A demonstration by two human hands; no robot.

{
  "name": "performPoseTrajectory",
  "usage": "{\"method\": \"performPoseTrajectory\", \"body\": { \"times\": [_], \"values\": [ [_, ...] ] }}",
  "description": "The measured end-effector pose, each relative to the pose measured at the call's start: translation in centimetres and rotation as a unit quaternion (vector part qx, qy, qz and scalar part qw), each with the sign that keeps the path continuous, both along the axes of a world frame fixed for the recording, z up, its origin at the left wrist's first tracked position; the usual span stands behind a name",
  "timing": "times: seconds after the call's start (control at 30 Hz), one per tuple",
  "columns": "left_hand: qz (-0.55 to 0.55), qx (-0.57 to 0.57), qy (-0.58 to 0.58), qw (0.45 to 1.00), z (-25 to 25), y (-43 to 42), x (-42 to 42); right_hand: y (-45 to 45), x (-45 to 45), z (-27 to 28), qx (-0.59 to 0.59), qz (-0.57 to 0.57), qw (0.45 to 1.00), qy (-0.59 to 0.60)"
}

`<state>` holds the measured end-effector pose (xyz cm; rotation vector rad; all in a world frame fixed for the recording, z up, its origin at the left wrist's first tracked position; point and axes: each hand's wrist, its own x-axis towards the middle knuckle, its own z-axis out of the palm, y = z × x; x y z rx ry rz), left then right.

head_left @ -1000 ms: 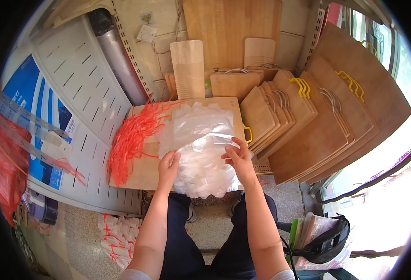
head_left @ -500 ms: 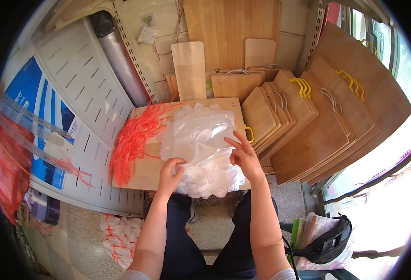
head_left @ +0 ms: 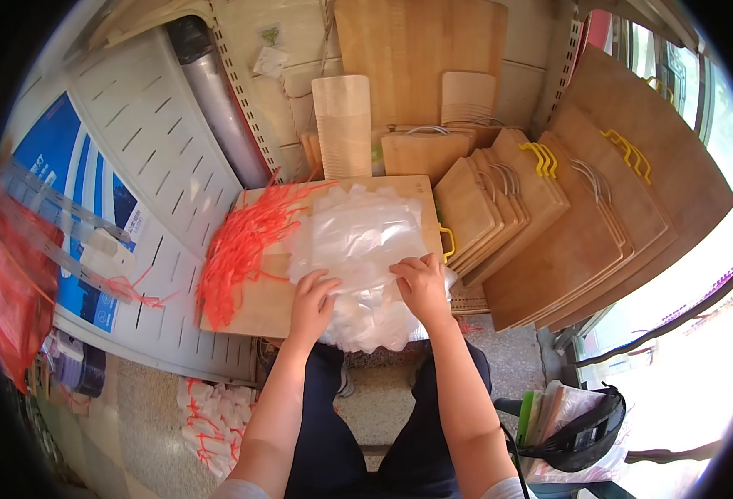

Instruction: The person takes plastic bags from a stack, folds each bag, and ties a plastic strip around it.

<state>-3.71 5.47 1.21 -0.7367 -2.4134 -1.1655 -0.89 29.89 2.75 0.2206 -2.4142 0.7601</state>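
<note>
A pile of thin, clear-white plastic bags (head_left: 366,229) lies on a wooden board (head_left: 267,309) in front of me. My left hand (head_left: 312,303) rests at the pile's left side, its fingers bent and pressed onto the plastic. Across from it, my right hand (head_left: 423,287) touches the right side with curled fingers. Whether a layer is pinched between the fingertips of either hand is too small to tell. Red plastic strings (head_left: 246,249) are heaped on the board to the left of the bags.
Wooden cutting boards (head_left: 549,241) with metal and yellow handles lean at the right. A white slotted panel (head_left: 154,158) stands at the left. Tied white bundles (head_left: 217,420) lie on the floor at lower left. A black bag (head_left: 579,432) is at lower right.
My right hand, raised with its fingers spread half a second ago, has come down onto the bags and its fingers have curled. My left hand has shifted slightly up and to the right.
</note>
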Motion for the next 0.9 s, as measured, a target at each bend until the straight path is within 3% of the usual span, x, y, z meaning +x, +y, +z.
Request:
{"method": "performPoseTrajectory", "body": {
  "times": [0.2,0.33,0.57,0.73,0.9],
  "values": [
    [0.002,-0.044,0.026,0.999,3.4,-2.0,4.5,-1.6,5.1,2.5,0.020,0.000,0.998,0.059],
    [-0.018,-0.061,0.003,0.998,5.3,-4.6,13.2,-3.5,14.3,4.6,0.061,0.043,0.997,0.007],
    [-0.075,-0.169,-0.062,0.981,4.3,-7.6,27.6,-4.6,28.8,2.9,0.060,0.127,0.985,-0.097],
    [-0.132,-0.128,-0.172,0.968,4.4,-9.7,30.4,-4.9,32.5,2.9,0.004,0.185,0.969,-0.166],
    [-0.103,-0.091,-0.256,0.957,5.4,-9.0,28.7,-5.8,31.4,3.1,-0.078,0.159,0.948,-0.263]
  ]
}}
